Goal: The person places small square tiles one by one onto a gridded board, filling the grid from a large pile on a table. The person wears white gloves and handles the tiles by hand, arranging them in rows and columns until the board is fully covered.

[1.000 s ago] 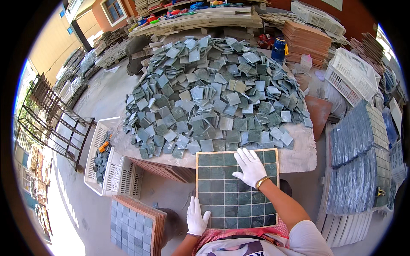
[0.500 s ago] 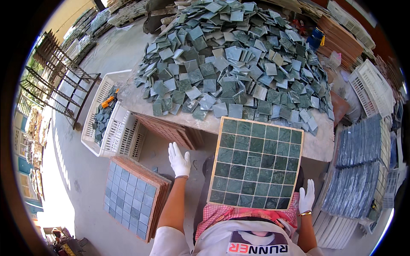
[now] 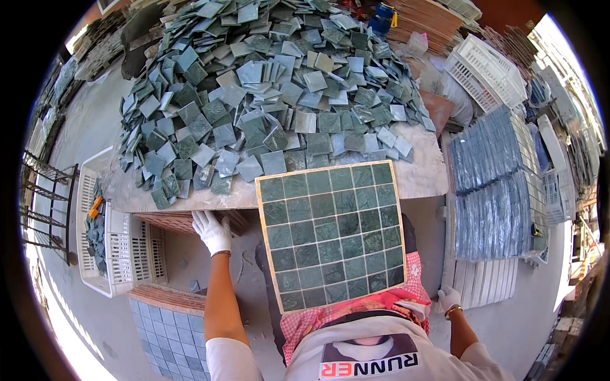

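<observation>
A framed panel (image 3: 333, 236) of green square tiles in a grid, with a pale wooden rim, lies tilted across my lap and touches the table's front side. My left hand (image 3: 211, 232), in a white glove, reaches to a stack of reddish-brown boards (image 3: 184, 221) under the table edge. Its fingers are stretched out along the boards, gripping none that I can see. Beside my right hip hangs my right hand (image 3: 449, 297), also gloved, with curled fingers and nothing visible in them. Neither hand touches the panel.
Loose green stone tiles (image 3: 254, 95) are heaped on the table (image 3: 419, 168). A white plastic crate (image 3: 117, 247) with dark tile pieces stands at left, above a stack of blue-grey tiled panels (image 3: 168, 336). Wrapped tile stacks (image 3: 492, 216) stand at right. A metal rack (image 3: 51, 209) is far left.
My left hand has moved from open air to the brown boards below the table. My right hand has dropped lower and its fingers have curled. The view has turned, and the panel stays on my lap.
</observation>
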Available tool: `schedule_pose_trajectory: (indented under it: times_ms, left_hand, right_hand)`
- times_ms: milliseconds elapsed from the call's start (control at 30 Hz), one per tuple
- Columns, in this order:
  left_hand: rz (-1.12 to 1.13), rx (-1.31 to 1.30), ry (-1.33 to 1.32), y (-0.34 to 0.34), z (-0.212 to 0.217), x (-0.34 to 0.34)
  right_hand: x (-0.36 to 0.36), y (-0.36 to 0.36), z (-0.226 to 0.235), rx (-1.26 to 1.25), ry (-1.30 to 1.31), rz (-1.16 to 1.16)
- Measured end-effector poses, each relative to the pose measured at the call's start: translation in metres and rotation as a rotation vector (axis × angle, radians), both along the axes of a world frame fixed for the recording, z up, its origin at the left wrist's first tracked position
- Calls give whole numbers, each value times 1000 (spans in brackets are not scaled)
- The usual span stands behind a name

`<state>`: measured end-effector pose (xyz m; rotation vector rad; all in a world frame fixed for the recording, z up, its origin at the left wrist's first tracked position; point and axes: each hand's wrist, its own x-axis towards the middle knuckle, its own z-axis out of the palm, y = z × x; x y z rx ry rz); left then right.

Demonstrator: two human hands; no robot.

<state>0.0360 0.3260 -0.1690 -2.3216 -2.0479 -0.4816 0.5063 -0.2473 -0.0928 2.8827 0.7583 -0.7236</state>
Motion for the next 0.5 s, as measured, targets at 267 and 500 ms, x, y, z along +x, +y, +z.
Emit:
schedule_pose_trajectory:
  times_ms: [267, 500]
  left_hand:
    - [18, -128, 146, 44, 1, -32]
    - [-121, -219, 213, 39, -28, -18]
  right_hand:
    - [5, 25, 4, 196, -24, -54]
    - [-1, 30, 3, 171, 38, -14]
